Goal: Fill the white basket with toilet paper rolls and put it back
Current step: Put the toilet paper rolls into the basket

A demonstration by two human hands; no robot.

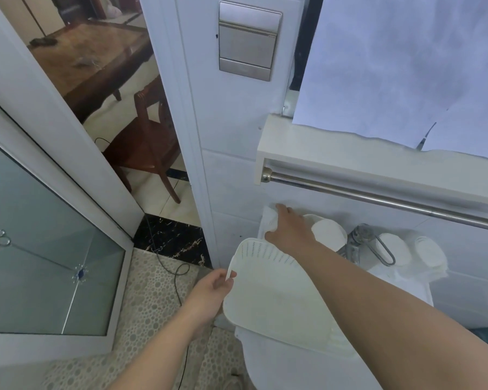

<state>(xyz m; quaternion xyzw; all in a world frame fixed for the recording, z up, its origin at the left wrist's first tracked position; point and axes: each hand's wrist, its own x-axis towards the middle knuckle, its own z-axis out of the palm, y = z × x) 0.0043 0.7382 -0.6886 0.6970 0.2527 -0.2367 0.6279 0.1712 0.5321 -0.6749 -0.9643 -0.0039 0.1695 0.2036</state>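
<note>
White basket [276,294]: perforated plastic, rounded-rectangular, shallow, nothing visible inside; held tilted above the closed toilet lid [288,370], its left rim pinched between thumb and curled fingers of the left hand [209,291].

Toilet paper rolls: white, cylindrical, soft-edged, standing on end on the cistern top against the tiled wall. One roll [269,220] gripped by the right hand [290,229], fingers curled over its top (the roll largely covered by the hand). Second roll [328,233] just beside the right wrist. Two further rolls [393,249] and [430,251] farther right, past a metal wire loop [383,251] and fitting that stand between them and the near rolls.

The right forearm crosses over the basket's far edge.

Surroundings: chrome towel rail [378,197] under a white ledge, overhanging the rolls; brushed-metal wall plate [248,40] above; pale sheet [406,66] at upper right. Left: white-framed glass door [40,235], pebble-patterned floor [152,291] with a black cable [178,280], wooden chair [150,142] and table [90,57] beyond the doorway
</note>
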